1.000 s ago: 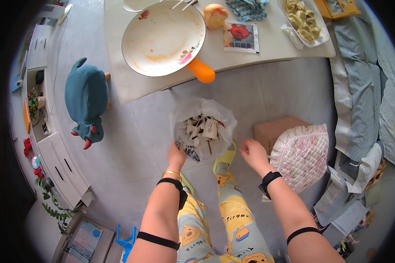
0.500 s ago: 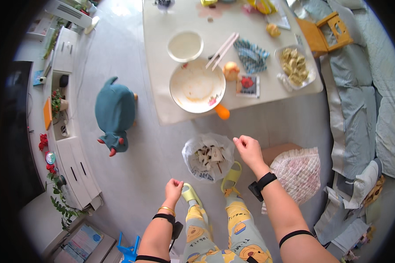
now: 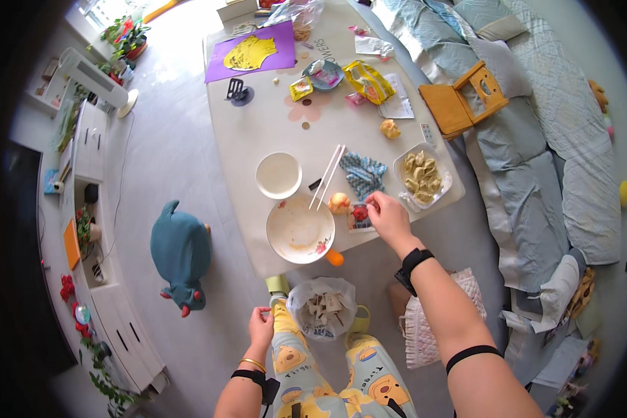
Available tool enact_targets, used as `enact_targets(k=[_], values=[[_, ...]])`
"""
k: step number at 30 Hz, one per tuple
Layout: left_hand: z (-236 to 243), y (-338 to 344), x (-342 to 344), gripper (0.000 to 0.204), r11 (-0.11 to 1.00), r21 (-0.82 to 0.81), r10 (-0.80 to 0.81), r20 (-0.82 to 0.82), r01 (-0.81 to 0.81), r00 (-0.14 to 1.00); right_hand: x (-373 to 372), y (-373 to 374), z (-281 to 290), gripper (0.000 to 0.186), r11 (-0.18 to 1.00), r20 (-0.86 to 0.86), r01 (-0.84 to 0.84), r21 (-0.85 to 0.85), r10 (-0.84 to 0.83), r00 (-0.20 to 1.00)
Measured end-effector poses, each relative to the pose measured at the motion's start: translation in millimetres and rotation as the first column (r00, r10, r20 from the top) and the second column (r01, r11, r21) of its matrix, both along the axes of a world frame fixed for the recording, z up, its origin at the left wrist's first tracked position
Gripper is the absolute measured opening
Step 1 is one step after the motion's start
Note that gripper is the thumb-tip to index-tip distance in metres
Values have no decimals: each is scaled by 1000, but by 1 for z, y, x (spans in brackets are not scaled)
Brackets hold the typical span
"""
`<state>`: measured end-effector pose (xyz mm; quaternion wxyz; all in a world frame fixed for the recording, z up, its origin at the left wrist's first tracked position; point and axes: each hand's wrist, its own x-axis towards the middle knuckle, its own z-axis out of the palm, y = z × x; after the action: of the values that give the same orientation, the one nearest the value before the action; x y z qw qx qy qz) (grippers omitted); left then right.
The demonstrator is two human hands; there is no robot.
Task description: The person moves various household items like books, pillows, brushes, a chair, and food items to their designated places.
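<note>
The right hand (image 3: 389,217) reached in over the near edge of the tabletop (image 3: 247,150), right of the frame's centre, at a small printed packet (image 3: 359,217) that lay flat there. Its thumb and forefinger stood close together at the packet's right edge; whether they had pinched it could not be told. The left hand (image 3: 260,326) hung at lower centre beside the patterned trousers (image 3: 291,357), its fingers curled inward with nothing visible in them; how fully they closed was unclear.

Just left of the packet sat a round, peach-coloured item (image 3: 339,203), then a white pan (image 3: 301,230) smeared reddish-brown inside. Its orange handle (image 3: 335,258) jutted past the table's edge, probably for easy grasping. Chopsticks (image 3: 331,177) leaned with their lower ends over the pan's rim, perhaps to keep the tips off the table.

Above the pan stood a white bowl (image 3: 279,175), its pale inside hard to read. Right of centre, a clear tray (image 3: 445,184) held a heap of dumplings (image 3: 421,171). At upper centre, a blue-grey bowl (image 3: 338,81) held wrappers. Between the feet, a plastic bag (image 3: 300,298) stood wide open around pale scraps (image 3: 324,310), likely kept in shape by a bin underneath.
</note>
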<state>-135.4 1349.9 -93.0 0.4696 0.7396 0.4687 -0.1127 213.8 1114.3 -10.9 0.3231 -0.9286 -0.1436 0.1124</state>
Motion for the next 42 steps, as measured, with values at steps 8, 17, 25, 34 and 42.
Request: enact_targets(k=[8, 17, 25, 34, 42], values=[[22, 75, 57, 16, 930, -363, -51, 20, 55, 998, 76, 90, -61, 33, 843, 368, -231, -485, 437, 821], [14, 175, 108, 19, 882, -465, -89, 1, 80, 996, 103, 109, -44, 10, 849, 396, -267, -456, 462, 794], [14, 144, 278, 49, 716, -697, 158, 116, -33, 981, -3, 35, 49, 25, 936, 59, 352, -12, -351, 935], [-13, 143, 340, 37, 600, -795, 31, 138, 92, 990, -145, -1, 23, 27, 756, -335, 655, -18, -622, 708], [84, 148, 350, 36, 691, -662, -66, 341, 289, 938, -146, 2, 29, 21, 765, -300, 644, 12, -612, 732]])
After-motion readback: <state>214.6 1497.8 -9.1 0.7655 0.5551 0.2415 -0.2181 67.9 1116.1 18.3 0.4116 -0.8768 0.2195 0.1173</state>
